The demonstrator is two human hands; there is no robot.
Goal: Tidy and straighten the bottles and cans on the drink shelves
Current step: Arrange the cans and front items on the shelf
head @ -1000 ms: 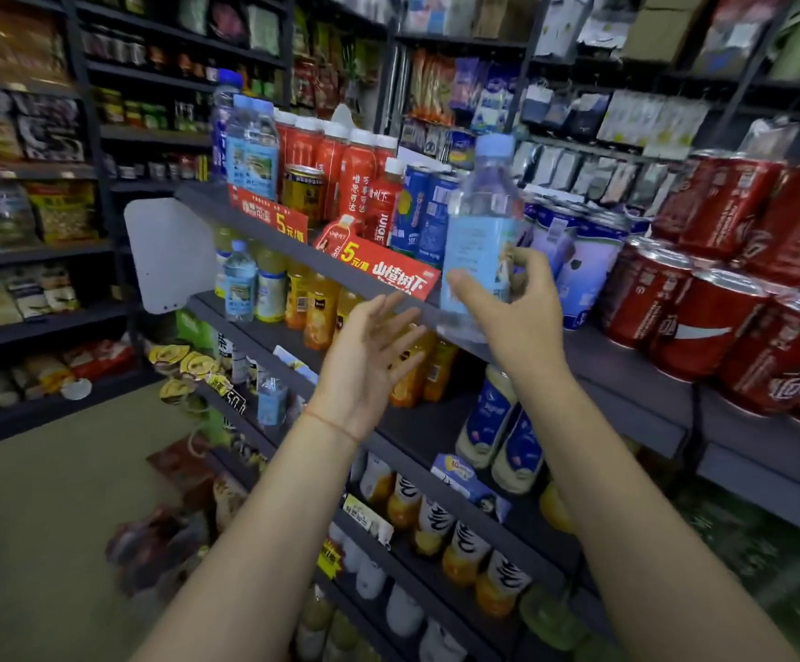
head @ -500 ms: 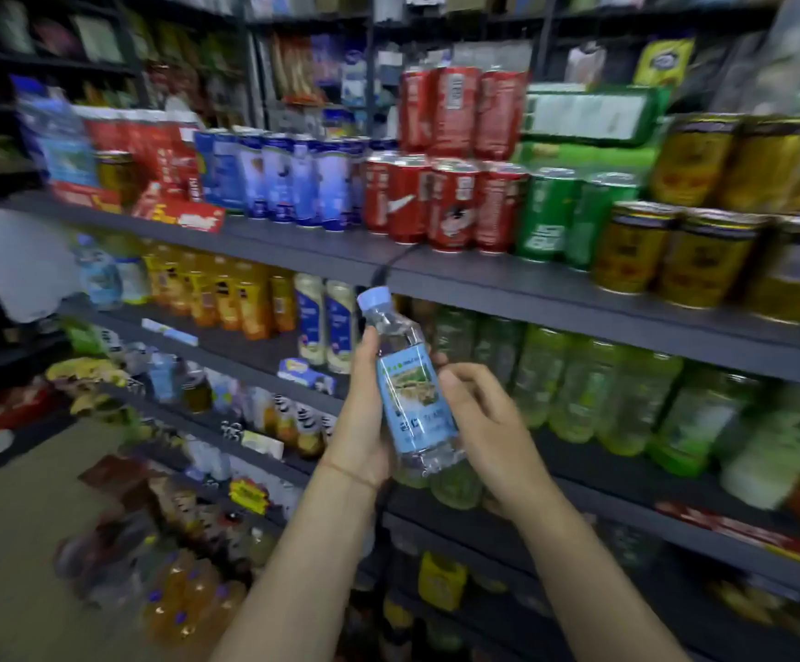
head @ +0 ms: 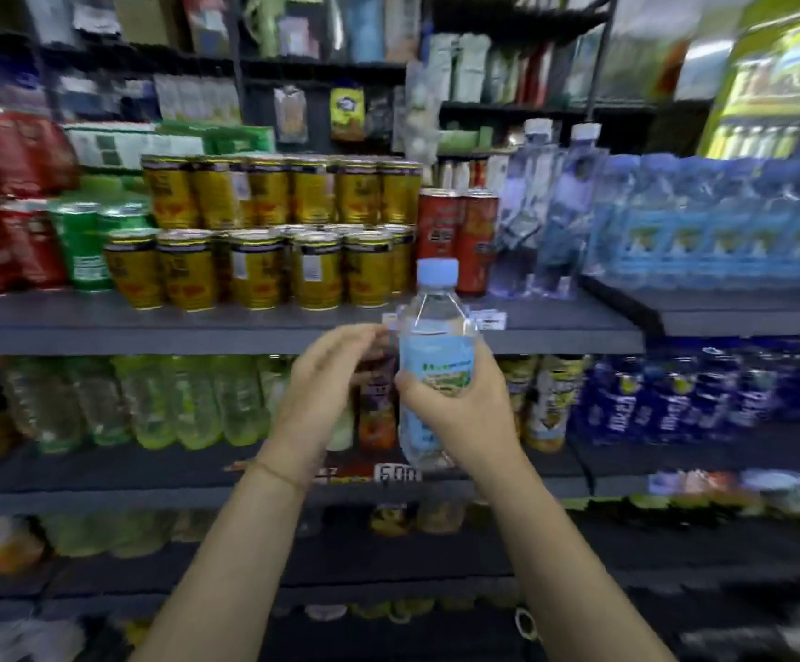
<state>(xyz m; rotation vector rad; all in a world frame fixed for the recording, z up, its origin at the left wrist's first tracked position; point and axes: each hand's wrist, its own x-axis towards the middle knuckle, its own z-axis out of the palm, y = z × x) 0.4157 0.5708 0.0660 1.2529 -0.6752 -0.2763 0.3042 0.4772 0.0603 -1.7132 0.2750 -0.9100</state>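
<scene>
Closest in: right hand (head: 460, 403) wrapped round the lower body of a clear water bottle (head: 436, 355), upright, pale blue cap up, held out before the shelf edge (head: 245, 327). Left hand (head: 326, 375) just beside it, fingers straight, holding nothing (possibly brushing the label). Better kept vertical, squeezed lightly: thin, smooth, ribbed plastic. Beyond, glossy gold cans (head: 255, 269) in rows; farther right, shrink-wrapped water packs (head: 704, 231), probably the destination.
</scene>
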